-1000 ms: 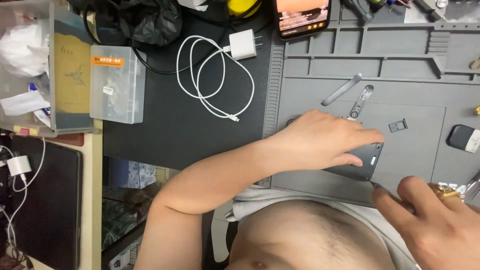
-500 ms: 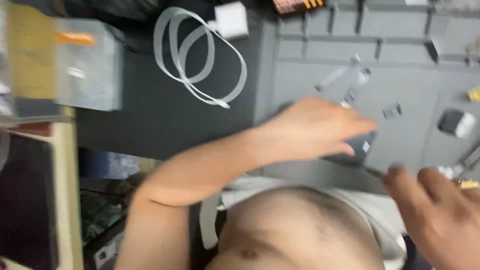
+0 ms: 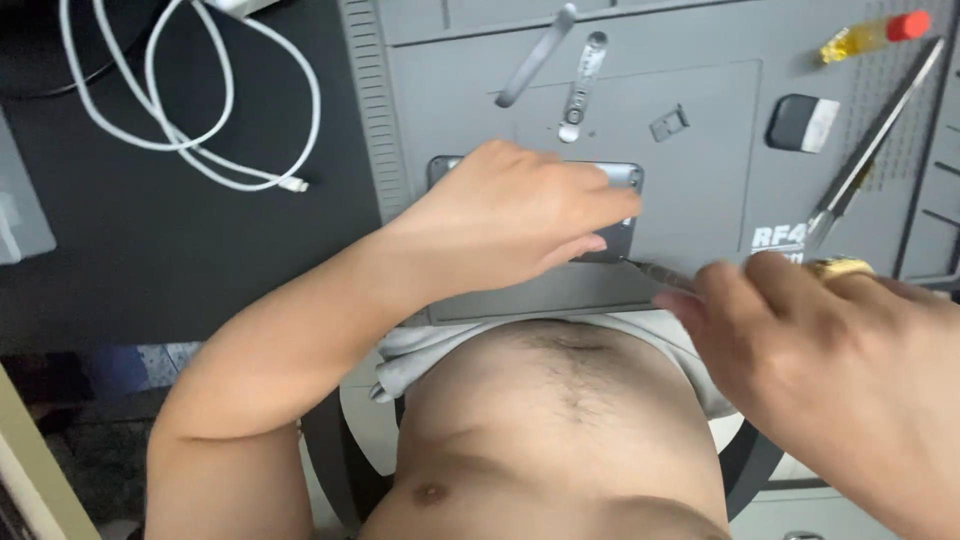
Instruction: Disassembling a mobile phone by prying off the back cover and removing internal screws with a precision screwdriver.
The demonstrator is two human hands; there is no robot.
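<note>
A dark phone [image 3: 622, 180] lies flat on the grey work mat [image 3: 700, 200]. My left hand [image 3: 510, 215] rests over it and presses it down, covering most of it. My right hand [image 3: 800, 340] grips a thin metal screwdriver [image 3: 662, 276] whose tip touches the phone's near right corner. Only the short tip end of the tool shows past my fingers.
A white cable [image 3: 190, 110] lies coiled on the black desk at the left. On the mat lie two flat metal tools [image 3: 560, 70], a small bracket [image 3: 668, 122], a dark grey and white block [image 3: 802, 122], long tweezers [image 3: 870, 150] and a small yellow bottle with a red cap [image 3: 868, 36].
The view has dropped and shifted right, so the mat fills the top. My right hand has moved up and left, bringing the tool tip to the phone's corner. My left hand stays on the phone.
</note>
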